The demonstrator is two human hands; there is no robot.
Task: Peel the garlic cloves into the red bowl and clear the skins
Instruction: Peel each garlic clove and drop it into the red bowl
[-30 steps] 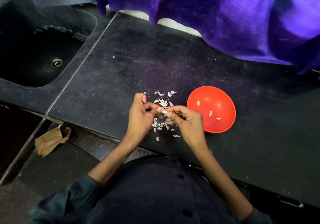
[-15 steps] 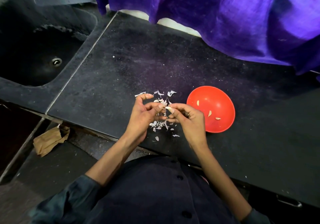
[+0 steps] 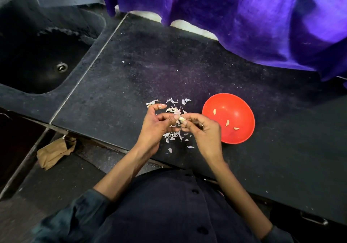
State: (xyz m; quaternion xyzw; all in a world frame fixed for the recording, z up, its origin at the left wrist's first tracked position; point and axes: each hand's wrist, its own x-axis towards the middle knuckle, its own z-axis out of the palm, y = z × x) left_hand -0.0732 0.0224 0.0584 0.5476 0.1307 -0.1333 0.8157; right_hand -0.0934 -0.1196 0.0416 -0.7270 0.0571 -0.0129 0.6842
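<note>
Pale garlic clove point(image 3: 181, 118) pinched in grip of both left hand point(image 3: 156, 125) and right hand point(image 3: 203, 130), over skins point(image 3: 173, 135); red bowl point(image 3: 228, 118) at 3 o'clock for easy dropping.

Place: a home kitchen.
Table point(image 3: 187, 70): dark speckled stone slab, dusty.
Sink point(image 3: 37, 55): black basin with a metal drain point(image 3: 62, 67), sunk at the far left.
Far edge: purple cloth point(image 3: 244, 17) hanging.
Food work: garlic skins point(image 3: 173, 136) beside a red bowl point(image 3: 242, 109).
</note>
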